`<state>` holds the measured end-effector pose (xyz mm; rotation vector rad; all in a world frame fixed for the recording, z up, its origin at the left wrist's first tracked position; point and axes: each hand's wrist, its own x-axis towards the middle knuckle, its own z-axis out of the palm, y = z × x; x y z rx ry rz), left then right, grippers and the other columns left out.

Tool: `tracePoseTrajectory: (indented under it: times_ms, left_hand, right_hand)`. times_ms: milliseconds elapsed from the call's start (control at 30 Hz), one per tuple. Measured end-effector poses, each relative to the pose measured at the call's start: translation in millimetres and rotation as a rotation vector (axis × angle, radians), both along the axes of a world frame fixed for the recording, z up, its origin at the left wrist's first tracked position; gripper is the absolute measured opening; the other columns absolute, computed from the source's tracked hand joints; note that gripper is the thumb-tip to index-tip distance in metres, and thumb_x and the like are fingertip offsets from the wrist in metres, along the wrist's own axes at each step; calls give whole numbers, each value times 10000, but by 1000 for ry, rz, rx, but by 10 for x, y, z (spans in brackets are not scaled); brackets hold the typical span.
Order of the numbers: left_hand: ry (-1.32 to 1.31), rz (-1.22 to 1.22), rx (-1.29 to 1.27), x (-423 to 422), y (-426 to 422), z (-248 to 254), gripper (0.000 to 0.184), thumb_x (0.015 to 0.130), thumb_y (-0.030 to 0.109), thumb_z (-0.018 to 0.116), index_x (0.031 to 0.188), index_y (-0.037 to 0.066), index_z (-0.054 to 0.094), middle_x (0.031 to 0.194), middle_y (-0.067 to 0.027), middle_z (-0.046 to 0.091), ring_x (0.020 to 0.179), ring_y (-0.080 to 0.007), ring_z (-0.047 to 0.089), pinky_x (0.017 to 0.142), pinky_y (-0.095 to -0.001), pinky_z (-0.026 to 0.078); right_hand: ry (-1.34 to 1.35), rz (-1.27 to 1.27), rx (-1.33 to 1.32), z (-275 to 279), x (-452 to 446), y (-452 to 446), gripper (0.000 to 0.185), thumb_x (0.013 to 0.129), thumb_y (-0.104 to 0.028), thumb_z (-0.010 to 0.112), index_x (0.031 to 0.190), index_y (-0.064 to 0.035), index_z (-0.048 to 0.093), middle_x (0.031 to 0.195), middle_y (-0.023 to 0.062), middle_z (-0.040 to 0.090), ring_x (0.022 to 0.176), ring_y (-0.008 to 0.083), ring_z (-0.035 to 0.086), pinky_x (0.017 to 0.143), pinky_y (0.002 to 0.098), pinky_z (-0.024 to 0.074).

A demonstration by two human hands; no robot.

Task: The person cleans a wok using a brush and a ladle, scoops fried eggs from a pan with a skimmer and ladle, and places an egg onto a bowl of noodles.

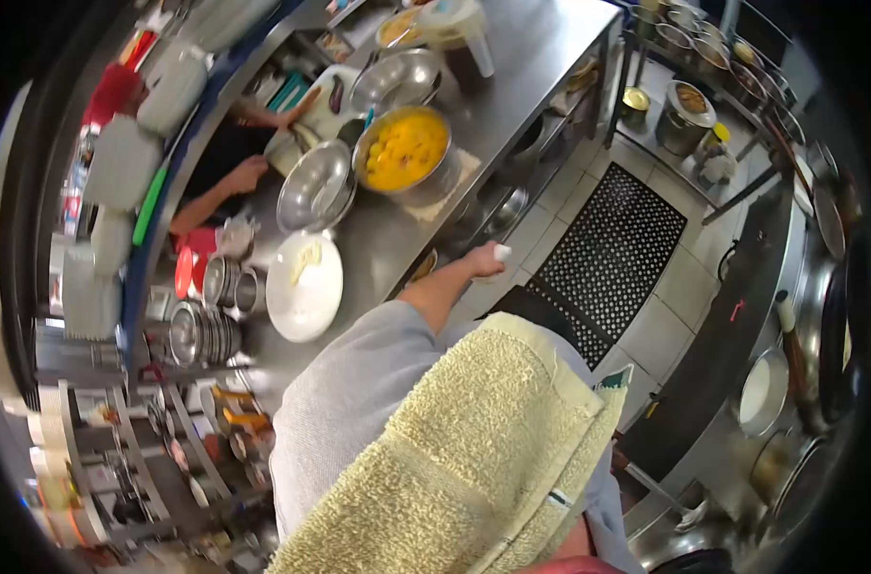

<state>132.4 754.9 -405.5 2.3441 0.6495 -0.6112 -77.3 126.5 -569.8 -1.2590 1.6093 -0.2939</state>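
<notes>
My left hand is closed around a small white item, beside the edge of the steel counter. What the item is, I cannot make out. My right hand does not show. A thick yellow towel lies over my grey clothing and covers much of the lower middle. On the counter stand a pot of yellow liquid with round pieces, a steel bowl and a white oval plate with pale food on it.
Across the counter, a co-worker's hands are at a cutting board. Stacked metal bowls stand at left. A black perforated mat lies on the tiled floor. Pans line the right; a lidded pot stands on a shelf.
</notes>
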Motion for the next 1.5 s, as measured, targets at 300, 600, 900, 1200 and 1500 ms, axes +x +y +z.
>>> tracePoseTrajectory:
  times_ms: [300,600,900,1200,1500]
  left_hand:
    - [351,-7,-226,-2678,-170,-562,654,657,352,731,1212,70,533,1138,-190,606,1053,-317,596,884,-414,484]
    - [354,-10,-69,-2939,-331,-260,748,677,415,726,1285,64,468,1186,-209,577,1100,-337,569,912,-420,468]
    - [339,-169,-115,-1632,-198,-487,833,685,453,722,1337,45,402,1216,-230,556,1119,-356,555,934,-423,457]
    - [99,-440,68,-296,510,-922,1000,685,451,723,1427,2,225,1256,-278,518,1147,-399,527,963,-427,442]
    - [-523,175,-279,1235,3,1779,488,695,316,779,1001,6,557,971,-168,628,914,-290,624,805,-384,488]
  right_hand:
    - [-91,-56,97,101,289,126,371,943,-314,427,915,-10,638,820,144,664,780,305,638,693,372,520]
    - [-281,-482,157,83,163,290,357,952,-313,387,895,-42,612,806,112,642,759,279,610,683,360,505]
    - [-577,-722,101,174,184,511,376,974,-346,375,1195,-50,448,940,109,619,814,209,628,649,334,508]
    - [-120,-129,438,32,-281,484,335,947,-292,430,1188,-65,486,859,110,633,631,199,598,526,362,476]
    - [227,404,490,443,887,1441,317,917,-233,483,1162,-40,537,848,111,626,637,178,585,521,323,478]
